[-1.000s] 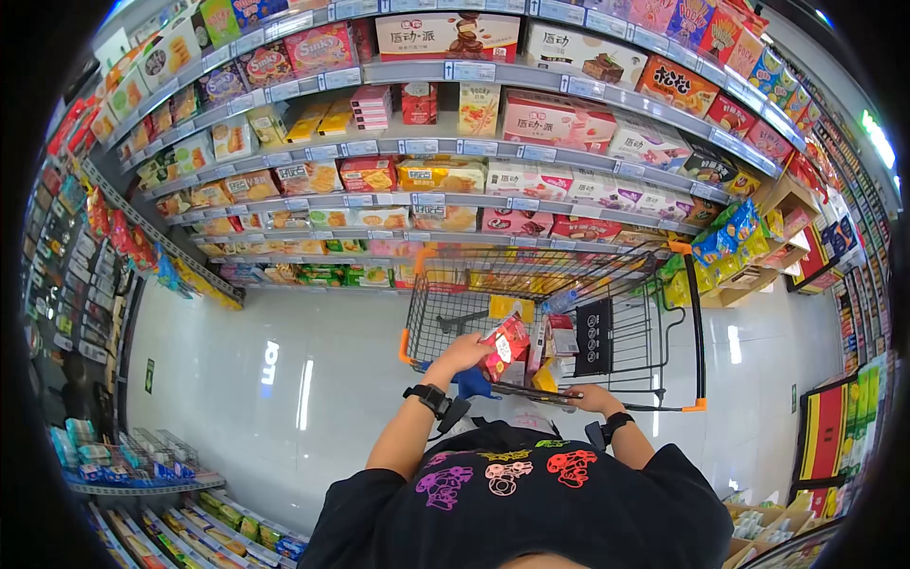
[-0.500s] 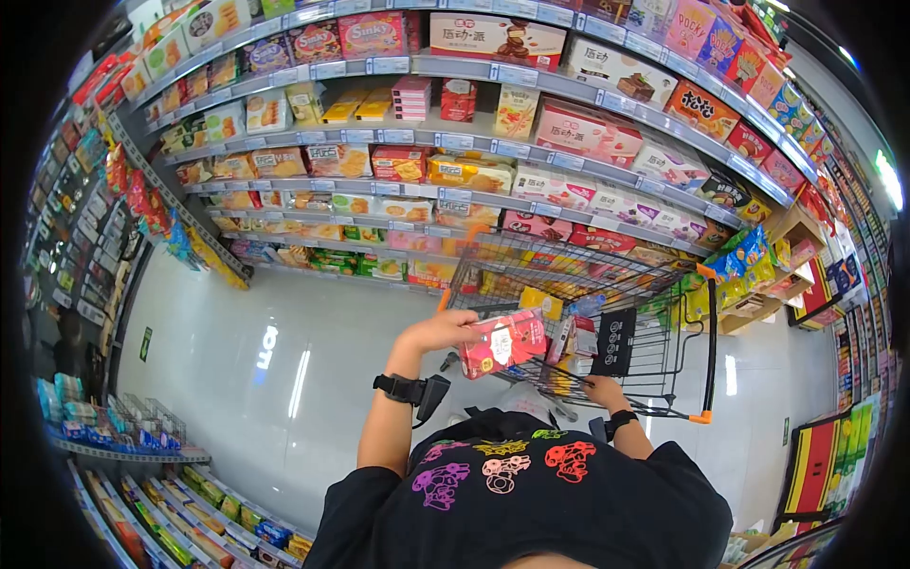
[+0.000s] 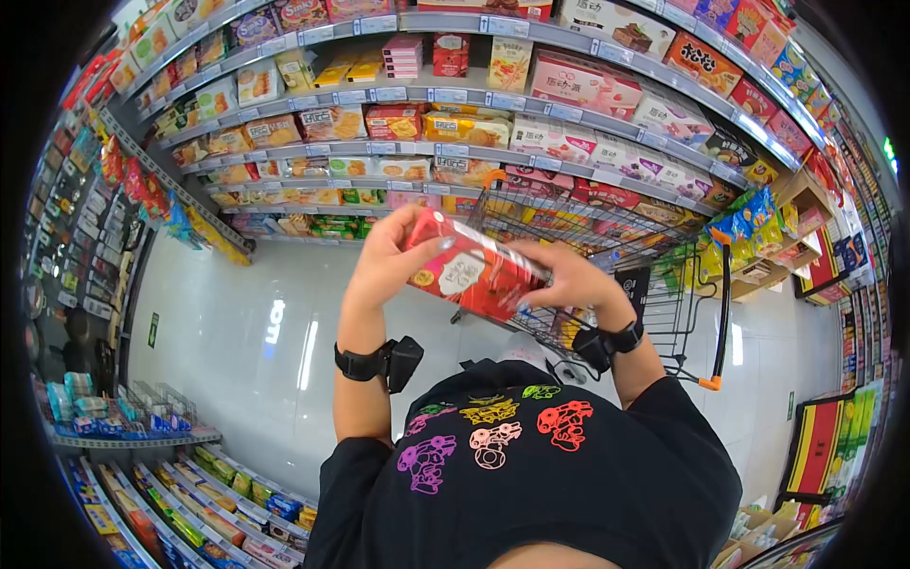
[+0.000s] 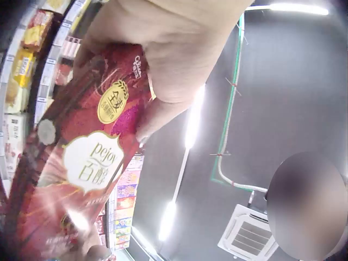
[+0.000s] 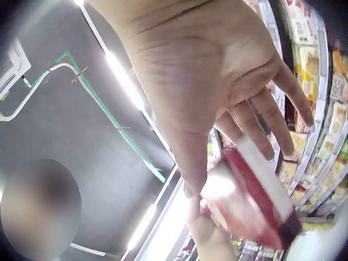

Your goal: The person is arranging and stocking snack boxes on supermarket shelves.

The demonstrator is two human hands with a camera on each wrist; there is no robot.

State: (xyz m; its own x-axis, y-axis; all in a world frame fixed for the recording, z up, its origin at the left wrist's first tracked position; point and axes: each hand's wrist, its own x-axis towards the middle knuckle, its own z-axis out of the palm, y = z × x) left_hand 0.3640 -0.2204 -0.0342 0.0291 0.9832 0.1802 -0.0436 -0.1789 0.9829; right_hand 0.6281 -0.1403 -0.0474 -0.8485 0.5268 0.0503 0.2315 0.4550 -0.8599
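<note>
A red box [image 3: 471,269] with a white label is held up between both hands, tilted, in front of the chest. The left hand [image 3: 383,258] grips its left end, thumb across the front. At the box's right end is the right hand [image 3: 572,276], thumb on the near side and fingers along the top edge. The left wrist view shows the box [image 4: 92,157] with "pejoy" lettering and the left hand [image 4: 168,49] around its end. In the right wrist view the right hand [image 5: 212,81] has its thumb and fingers at the box [image 5: 250,201], fingers fairly straight.
A wire shopping cart [image 3: 697,327] with goods inside stands front right, partly behind the right hand. Shelves of packaged snacks [image 3: 464,149] run across the front. Another shelf stands lower left [image 3: 142,439], and a snack display [image 3: 758,256] is at the right.
The right hand has left the cart's edge and come to the box. The left hand has raised the box from over the cart toward the chest and turned it.
</note>
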